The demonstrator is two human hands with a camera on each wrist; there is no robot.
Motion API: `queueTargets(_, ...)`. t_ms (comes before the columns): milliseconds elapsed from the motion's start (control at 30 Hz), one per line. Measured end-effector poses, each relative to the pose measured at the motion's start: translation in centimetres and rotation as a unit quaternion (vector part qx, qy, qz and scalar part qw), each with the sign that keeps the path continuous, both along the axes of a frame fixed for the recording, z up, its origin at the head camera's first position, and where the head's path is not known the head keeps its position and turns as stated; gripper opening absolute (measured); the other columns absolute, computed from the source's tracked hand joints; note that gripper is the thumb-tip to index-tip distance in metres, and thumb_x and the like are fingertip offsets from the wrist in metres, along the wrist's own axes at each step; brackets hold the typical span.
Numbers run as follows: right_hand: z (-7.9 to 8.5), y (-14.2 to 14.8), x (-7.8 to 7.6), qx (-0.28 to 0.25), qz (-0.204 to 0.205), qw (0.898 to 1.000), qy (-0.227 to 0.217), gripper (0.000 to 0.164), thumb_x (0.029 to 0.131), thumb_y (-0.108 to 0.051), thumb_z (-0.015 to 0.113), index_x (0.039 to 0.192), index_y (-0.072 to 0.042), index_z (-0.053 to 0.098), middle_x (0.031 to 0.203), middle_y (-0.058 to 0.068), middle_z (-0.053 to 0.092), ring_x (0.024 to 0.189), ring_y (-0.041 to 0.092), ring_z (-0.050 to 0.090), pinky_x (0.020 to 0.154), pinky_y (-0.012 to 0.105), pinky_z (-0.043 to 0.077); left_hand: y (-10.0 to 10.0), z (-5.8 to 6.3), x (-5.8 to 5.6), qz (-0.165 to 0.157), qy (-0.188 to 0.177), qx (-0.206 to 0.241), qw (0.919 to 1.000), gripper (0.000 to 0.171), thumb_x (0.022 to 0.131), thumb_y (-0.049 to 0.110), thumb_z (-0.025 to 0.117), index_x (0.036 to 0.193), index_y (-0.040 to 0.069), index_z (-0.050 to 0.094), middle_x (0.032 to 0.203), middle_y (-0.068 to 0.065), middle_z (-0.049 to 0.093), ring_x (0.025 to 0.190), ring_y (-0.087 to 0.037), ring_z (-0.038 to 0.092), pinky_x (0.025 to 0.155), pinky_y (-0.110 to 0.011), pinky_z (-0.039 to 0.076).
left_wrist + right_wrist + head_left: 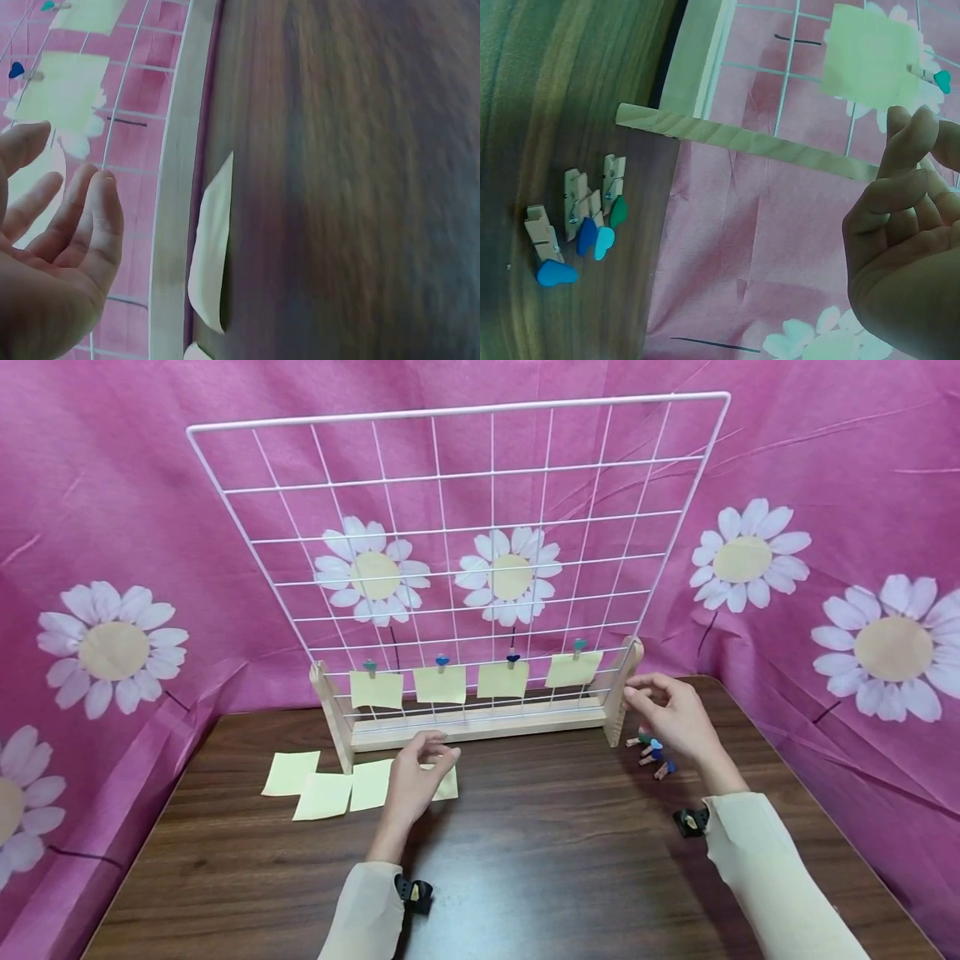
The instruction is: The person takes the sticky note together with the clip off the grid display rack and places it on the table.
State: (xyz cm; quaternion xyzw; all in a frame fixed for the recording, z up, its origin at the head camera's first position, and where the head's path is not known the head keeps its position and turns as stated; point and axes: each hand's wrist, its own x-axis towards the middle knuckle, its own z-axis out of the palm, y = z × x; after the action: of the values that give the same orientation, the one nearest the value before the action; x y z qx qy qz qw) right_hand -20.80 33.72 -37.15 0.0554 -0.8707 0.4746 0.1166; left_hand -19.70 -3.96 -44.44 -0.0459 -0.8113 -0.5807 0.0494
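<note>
My left hand (420, 777) hovers over the pale yellow sticky notes on the table, its fingers loosely bent and nothing in them. In the left wrist view a curled sticky note (211, 251) lies beside that hand. My right hand (675, 718) is raised beside the right wooden post (621, 693), fingers bent, with nothing visible between them. Below it lie several small wooden clothespins with heart tops, one a blue-heart clothespin (551, 247). On the white wire grid (492, 468) several notes hang in a row, the rightmost note (573, 669) pinned by a green-heart clothespin (579, 645).
The grid stands upright in a wooden base (480, 727) near the back of the brown table (540, 860). Loose sticky notes, such as the leftmost note (291, 774), lie at the front left of the base. A pink flowered cloth (150, 527) hangs behind and at both sides.
</note>
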Motion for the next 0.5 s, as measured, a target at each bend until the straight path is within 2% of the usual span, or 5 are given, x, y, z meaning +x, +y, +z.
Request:
queueTargets(167,0.7,-0.2,-0.1,0.000,0.001,1.000,0.011,0.029,0.099,-0.015,0.065,0.118,0.007,0.065,0.091,0.018,0.071,0.050,0.018,0.061,0.050,0.031,0.055,1.2,0.4,-0.2,-0.011,0.013,0.015,0.9997,0.041,0.090,0.023,0.079,0.125,0.005,0.067,0.099,-0.006,0.074,0.091,-0.023,0.069,0.072,-0.034,0.054)
queueTargets(300,1.1,-0.4,-0.2,0.004,0.001,1.000,0.016,0.028,0.099,-0.016,0.067,0.117,0.005,0.067,0.089,0.019,0.071,0.050,0.018,0.061,0.051,0.031,0.056,2.2,0.6,-0.5,-0.025,0.022,0.019,0.9993,0.043,0.090,0.025,0.078,0.126,0.005,0.066,0.105,-0.011,0.073,0.094,-0.024,0.070,0.076,-0.035,0.056)
queueTargets(500,1.6,-0.6,-0.8,0.006,0.006,0.999,0.034,0.025,0.098,-0.014,0.068,0.116,0.003,0.069,0.076,-0.003,0.068,0.051,0.022,0.061,0.051,0.029,0.053,3.9,1.5,-0.8,-0.054,0.026,0.030,0.9977,0.045,0.090,0.026,0.078,0.127,0.003,0.064,0.114,-0.018,0.069,0.101,-0.027,0.068,0.088,-0.044,0.054)
